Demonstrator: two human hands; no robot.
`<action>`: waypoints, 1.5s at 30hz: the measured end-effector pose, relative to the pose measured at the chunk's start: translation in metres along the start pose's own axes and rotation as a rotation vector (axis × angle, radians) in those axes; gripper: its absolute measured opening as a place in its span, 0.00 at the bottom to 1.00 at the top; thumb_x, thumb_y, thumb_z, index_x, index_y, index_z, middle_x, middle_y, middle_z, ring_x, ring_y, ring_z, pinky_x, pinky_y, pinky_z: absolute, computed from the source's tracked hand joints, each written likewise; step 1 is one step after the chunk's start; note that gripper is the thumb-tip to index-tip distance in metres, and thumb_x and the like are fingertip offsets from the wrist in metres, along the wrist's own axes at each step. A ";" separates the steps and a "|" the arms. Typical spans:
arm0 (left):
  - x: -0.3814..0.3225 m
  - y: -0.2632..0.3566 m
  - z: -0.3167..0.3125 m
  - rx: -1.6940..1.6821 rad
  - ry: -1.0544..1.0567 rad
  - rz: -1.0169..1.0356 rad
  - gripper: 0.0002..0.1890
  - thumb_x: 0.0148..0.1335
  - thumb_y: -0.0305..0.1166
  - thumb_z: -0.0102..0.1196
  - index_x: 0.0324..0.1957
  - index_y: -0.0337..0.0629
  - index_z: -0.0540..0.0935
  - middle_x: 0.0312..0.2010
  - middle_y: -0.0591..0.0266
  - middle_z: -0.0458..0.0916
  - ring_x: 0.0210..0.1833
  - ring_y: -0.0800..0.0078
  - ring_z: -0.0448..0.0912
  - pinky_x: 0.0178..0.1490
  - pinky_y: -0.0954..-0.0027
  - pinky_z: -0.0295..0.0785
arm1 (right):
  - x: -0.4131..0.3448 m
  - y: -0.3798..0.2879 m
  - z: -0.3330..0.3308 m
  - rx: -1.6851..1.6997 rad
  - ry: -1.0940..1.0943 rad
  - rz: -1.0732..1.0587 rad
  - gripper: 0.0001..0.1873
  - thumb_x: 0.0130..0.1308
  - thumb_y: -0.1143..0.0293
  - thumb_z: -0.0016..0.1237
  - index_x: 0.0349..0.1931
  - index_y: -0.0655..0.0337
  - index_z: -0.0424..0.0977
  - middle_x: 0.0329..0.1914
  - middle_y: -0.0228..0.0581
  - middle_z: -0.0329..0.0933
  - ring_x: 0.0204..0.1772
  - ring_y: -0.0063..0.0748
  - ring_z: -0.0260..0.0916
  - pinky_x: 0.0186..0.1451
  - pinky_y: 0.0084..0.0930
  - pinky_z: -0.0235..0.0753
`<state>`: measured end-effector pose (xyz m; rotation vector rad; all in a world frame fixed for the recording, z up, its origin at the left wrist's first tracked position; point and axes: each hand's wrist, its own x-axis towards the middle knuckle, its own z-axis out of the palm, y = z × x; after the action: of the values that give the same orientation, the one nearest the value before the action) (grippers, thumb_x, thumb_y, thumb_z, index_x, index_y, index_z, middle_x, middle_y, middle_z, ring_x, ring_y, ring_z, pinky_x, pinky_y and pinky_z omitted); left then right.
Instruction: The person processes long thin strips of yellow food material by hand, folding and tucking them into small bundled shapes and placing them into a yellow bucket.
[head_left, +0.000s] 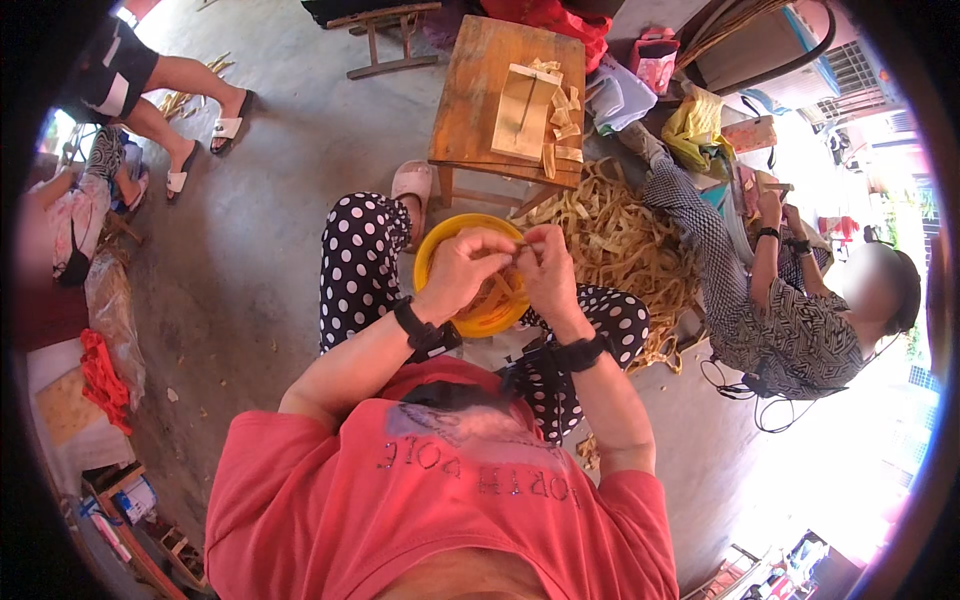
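Note:
Over a yellow plastic basin in my lap, both hands meet with their fingertips close together. My left hand pinches a small brownish strip from one side, and my right hand holds it from the other. The strip is mostly hidden by the fingers. Inside the basin lie more brownish strips, partly covered by my hands. Beyond the basin stands a wooden stool bearing a pale wooden board with a dark slot and short flat strip pieces.
A large heap of long tan strips covers the floor to the right. Past it sits a person in patterned clothes, working with both hands. Two other people are at the left, one standing in sandals. A yellow bag lies at the upper right.

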<state>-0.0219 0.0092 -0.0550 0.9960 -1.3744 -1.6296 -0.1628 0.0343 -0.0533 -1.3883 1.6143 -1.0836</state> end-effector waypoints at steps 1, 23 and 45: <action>0.002 0.001 -0.002 0.039 0.029 -0.016 0.07 0.52 0.21 0.49 0.35 0.35 0.74 0.34 0.65 0.74 0.37 0.81 0.70 0.41 0.79 0.66 | 0.000 -0.006 0.000 0.002 -0.006 -0.014 0.06 0.57 0.78 0.37 0.36 0.66 0.61 0.23 0.33 0.67 0.25 0.17 0.62 0.27 0.16 0.64; 0.018 0.037 -0.044 0.018 -0.178 -0.184 0.09 0.56 0.27 0.46 0.36 0.32 0.75 0.26 0.67 0.75 0.27 0.83 0.72 0.31 0.82 0.67 | 0.012 -0.052 -0.023 -0.091 -0.170 -0.001 0.07 0.55 0.71 0.46 0.30 0.66 0.68 0.23 0.42 0.72 0.24 0.34 0.68 0.29 0.23 0.67; 0.053 0.053 -0.050 -0.092 -0.496 -0.171 0.08 0.56 0.27 0.48 0.37 0.34 0.73 0.30 0.66 0.75 0.32 0.82 0.74 0.36 0.80 0.69 | 0.032 -0.042 -0.027 0.167 -0.312 0.085 0.08 0.58 0.71 0.44 0.25 0.67 0.68 0.16 0.23 0.60 0.22 0.13 0.53 0.23 0.13 0.56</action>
<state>0.0059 -0.0651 -0.0130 0.6934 -1.5418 -2.1484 -0.1773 0.0035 -0.0046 -1.2943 1.3148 -0.8805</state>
